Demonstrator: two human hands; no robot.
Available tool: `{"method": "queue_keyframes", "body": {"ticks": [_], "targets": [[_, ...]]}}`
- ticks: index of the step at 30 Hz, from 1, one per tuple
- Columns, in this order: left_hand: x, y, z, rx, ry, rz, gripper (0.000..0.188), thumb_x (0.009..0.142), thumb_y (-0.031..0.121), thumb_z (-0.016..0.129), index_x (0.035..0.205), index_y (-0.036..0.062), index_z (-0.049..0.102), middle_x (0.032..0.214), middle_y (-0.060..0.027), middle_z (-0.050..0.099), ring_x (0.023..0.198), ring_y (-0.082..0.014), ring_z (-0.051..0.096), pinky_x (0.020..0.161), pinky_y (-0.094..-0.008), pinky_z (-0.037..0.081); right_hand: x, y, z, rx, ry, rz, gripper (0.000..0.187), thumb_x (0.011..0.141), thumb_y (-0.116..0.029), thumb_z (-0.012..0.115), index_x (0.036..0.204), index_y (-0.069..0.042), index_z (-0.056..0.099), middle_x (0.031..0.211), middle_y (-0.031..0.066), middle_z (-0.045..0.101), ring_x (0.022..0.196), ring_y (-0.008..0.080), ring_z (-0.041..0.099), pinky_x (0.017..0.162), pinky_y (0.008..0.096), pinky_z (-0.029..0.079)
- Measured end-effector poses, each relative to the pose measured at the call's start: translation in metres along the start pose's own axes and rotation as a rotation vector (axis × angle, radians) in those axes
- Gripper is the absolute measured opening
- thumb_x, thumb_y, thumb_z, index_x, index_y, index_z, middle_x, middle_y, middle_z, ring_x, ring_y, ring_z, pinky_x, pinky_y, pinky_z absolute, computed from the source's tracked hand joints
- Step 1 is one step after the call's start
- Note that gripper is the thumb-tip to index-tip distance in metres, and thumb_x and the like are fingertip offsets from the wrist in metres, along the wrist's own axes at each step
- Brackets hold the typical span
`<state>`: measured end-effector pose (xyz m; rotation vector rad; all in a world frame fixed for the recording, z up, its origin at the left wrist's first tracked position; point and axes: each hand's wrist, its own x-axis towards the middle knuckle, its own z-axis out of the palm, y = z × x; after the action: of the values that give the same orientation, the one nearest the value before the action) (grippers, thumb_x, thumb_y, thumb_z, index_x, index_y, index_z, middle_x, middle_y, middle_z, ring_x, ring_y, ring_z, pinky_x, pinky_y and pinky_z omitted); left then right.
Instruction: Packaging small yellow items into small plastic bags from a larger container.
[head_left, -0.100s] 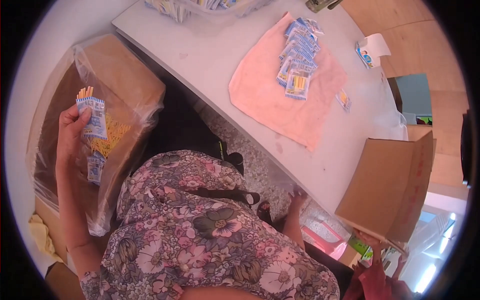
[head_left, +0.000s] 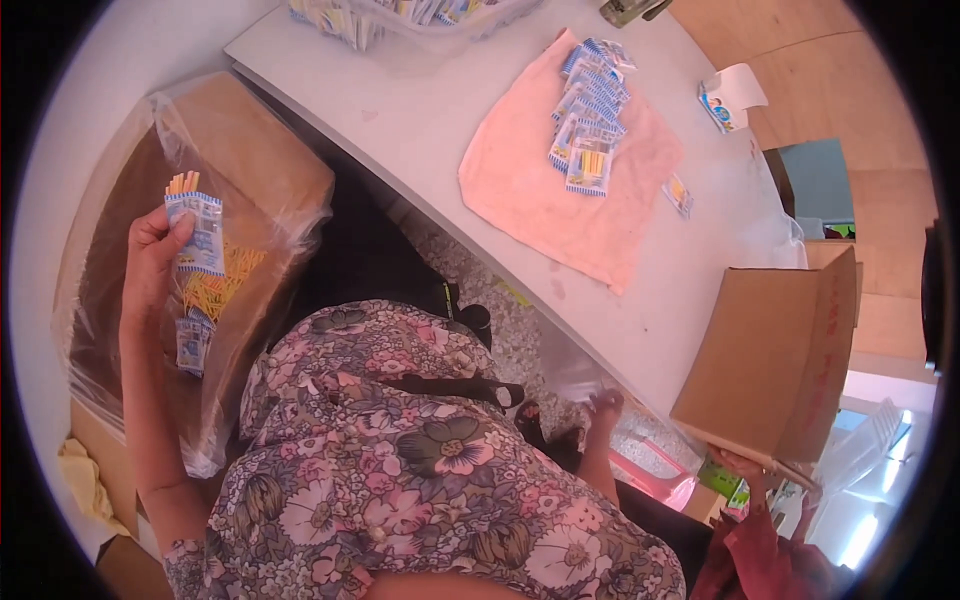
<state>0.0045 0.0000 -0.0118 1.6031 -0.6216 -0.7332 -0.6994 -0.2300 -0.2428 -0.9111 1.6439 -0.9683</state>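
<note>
My left hand [head_left: 160,250] pinches a small clear-and-blue packet [head_left: 201,232] between thumb and fingers. Several thin yellow and pink sticks [head_left: 183,184] poke out of its upper end. Below the packet is a plastic-lined cardboard box [head_left: 250,140], with loose yellow sticks [head_left: 225,280] and another blue packet [head_left: 191,343] inside. My right hand [head_left: 604,402] is low beside the table's near edge, its fingers loosely apart and nothing visible in them. A row of overlapping filled packets [head_left: 590,165] lies on a pink cloth [head_left: 510,190] on the white table [head_left: 400,110].
A clear tub [head_left: 430,35] of packets stands at the table's far side. One loose packet [head_left: 678,194] lies right of the cloth, near a white-and-blue carton [head_left: 727,98]. At right, a person in red sleeves [head_left: 750,545] grips a cardboard box [head_left: 760,360] at the table's corner.
My left hand has shifted slightly right, the packet still in it. My right hand has moved a little down and right. The table's things sit slightly farther left in the picture.
</note>
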Motion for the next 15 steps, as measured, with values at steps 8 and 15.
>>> {"method": "queue_keyframes", "body": {"ticks": [8, 15], "targets": [[0.007, 0.001, 0.006, -0.057, -0.069, 0.051, 0.015, 0.085, 0.013, 0.06, 0.092, 0.0022, 0.066, 0.076, 0.0002, 0.064, 0.065, -0.0053, 0.058, 0.061, -0.0211, 0.046, -0.062, 0.0, -0.017, -0.059, 0.064, 0.069, 0.031, 0.071, -0.003, 0.054, 0.1, -0.013, 0.045, 0.09, 0.0055, 0.049, 0.076, 0.0218, 0.056, 0.062, 0.0359, 0.052], [-0.006, -0.003, 0.007, -0.092, -0.002, 0.024, 0.012, 0.083, 0.013, 0.062, 0.088, 0.0027, 0.066, 0.076, 0.0018, 0.064, 0.065, -0.0044, 0.057, 0.061, -0.0205, 0.045, -0.017, 0.033, 0.081, 0.228, -0.008, -0.134, 0.041, 0.081, -0.015, 0.057, 0.118, -0.015, 0.04, 0.114, 0.0073, 0.046, 0.105, 0.0246, 0.049, 0.067, 0.0408, 0.047]]}}
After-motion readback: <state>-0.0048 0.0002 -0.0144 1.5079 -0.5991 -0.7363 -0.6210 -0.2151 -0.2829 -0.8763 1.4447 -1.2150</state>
